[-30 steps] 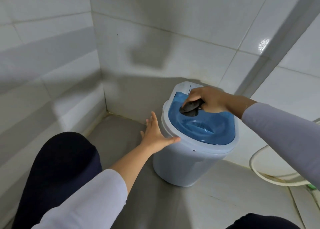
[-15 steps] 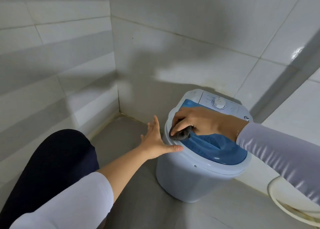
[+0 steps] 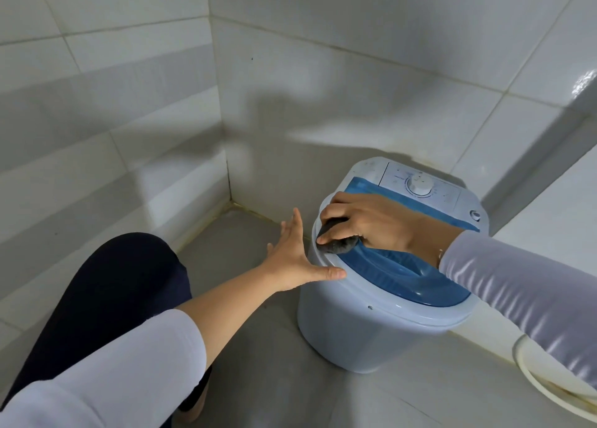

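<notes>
A small white washing machine [image 3: 365, 327] with a blue lid [image 3: 403, 275] stands on the tiled floor in a corner. My right hand [image 3: 368, 224] grips a dark grey cloth [image 3: 339, 245] and presses it on the left edge of the lid and rim. My left hand [image 3: 295, 259] lies flat with straight fingers against the machine's left side, its thumb on the rim. A white dial [image 3: 419, 185] sits on the control panel at the back.
Tiled walls meet in a corner [image 3: 226, 169] just left of the machine. My dark-clothed knee [image 3: 122, 282] is at the lower left. A cream hose [image 3: 549, 389] curls on the floor at the lower right.
My right hand has slid the cloth from the lid's back middle to its left rim. The view has shifted, so the control dial now shows. My left hand stays on the side.
</notes>
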A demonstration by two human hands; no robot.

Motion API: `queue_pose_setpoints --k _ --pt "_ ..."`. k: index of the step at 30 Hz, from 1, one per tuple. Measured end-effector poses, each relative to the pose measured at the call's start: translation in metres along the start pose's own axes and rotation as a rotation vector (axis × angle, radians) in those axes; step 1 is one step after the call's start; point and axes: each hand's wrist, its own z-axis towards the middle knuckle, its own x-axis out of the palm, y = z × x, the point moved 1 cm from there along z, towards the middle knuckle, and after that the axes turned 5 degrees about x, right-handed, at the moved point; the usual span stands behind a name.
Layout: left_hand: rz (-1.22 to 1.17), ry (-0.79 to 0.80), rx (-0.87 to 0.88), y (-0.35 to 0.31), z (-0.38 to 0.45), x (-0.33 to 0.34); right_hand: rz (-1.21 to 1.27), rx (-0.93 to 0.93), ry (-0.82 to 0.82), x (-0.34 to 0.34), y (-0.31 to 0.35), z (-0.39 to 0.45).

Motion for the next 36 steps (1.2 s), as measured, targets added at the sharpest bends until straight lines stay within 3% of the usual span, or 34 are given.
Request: queue_pose_setpoints --k 21,26,30,36 --pt "0.001 0.009 0.014 -0.008 -0.004 -0.004 -0.117 0.321 -0.047 0.007 -0.044 0.024" --pt "0.005 0.009 0.041 0.0 0.001 -0.003 -0.056 0.525 0.043 0.003 -0.053 0.03" --pt "0.018 0.039 0.082 -0.001 0.006 -0.01 0.127 0.745 -0.068 -0.017 -0.067 0.024" --pt "0.0 -0.021 0.088 -0.008 0.035 -0.038 0.202 0.656 0.018 -0.026 -0.052 0.024"
